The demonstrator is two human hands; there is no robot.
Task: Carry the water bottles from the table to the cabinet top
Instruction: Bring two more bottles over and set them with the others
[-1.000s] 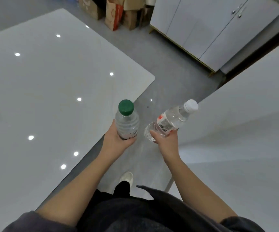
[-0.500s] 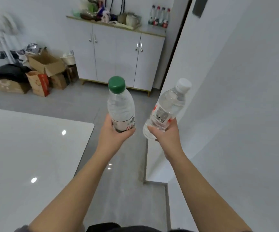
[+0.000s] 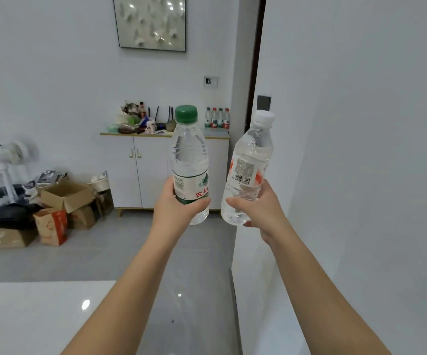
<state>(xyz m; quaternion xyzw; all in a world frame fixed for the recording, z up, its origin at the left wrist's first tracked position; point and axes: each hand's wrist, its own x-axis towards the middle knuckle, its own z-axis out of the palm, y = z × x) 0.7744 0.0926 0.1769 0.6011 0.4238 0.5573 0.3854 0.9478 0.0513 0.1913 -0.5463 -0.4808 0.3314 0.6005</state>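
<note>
My left hand (image 3: 175, 207) grips the lower half of a clear water bottle with a green cap (image 3: 189, 160), held upright. My right hand (image 3: 263, 208) holds a clear bottle with a white cap (image 3: 250, 160), tilted slightly right. Both are raised in front of me. Straight ahead across the floor stands the white cabinet (image 3: 146, 170); on its top, at the right end, several water bottles (image 3: 217, 118) stand in a row. The white table (image 3: 28, 316) lies at the lower left.
Clutter and a router fill the left and middle of the cabinet top (image 3: 140, 123). Cardboard boxes (image 3: 64, 198) and a fan (image 3: 10, 160) stand at the left. A white wall (image 3: 360, 175) runs along my right. Grey floor (image 3: 194, 252) leads to the cabinet.
The view has lifted from the table and floor to the cabinet and wall. Both bottles rose higher in my hands and the table slid to the lower left.
</note>
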